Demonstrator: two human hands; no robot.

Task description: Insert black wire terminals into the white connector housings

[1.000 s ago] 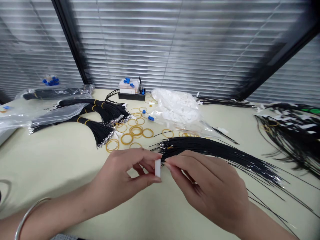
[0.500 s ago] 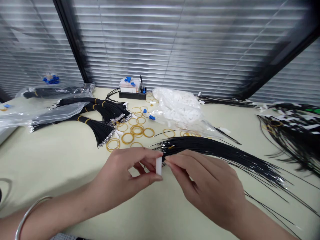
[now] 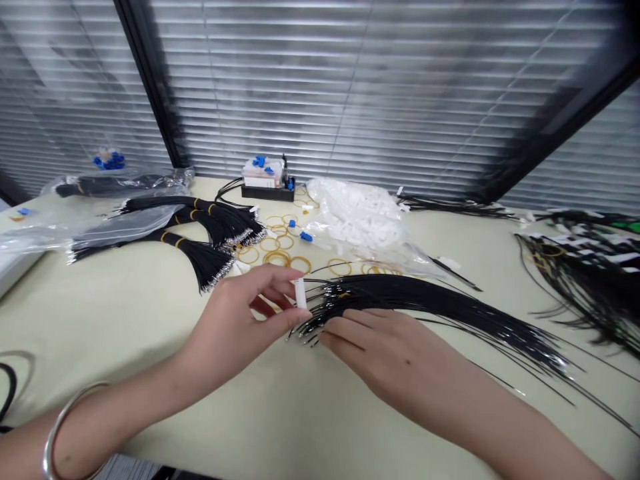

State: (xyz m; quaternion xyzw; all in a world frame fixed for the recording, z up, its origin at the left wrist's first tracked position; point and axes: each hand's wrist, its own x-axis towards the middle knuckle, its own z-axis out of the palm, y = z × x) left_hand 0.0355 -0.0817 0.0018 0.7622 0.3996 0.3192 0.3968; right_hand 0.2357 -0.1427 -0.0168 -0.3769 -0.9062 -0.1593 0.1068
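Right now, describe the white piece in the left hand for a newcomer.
On the pale table, find the loose fan of black wires. At its near end, the left hand pinches a small white block; it alone is held, the bagged white pieces lie farther back.

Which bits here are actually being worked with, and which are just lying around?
In hand: left hand pinching white connector; right hand on loose black wires.
Lying about: rubber bands, bundled wires, bag of white parts, black tray.

The left hand (image 3: 235, 323) pinches thumb against forefinger, forearm angled in from lower left; the right hand (image 3: 395, 353) lies palm-down, fingers extended.
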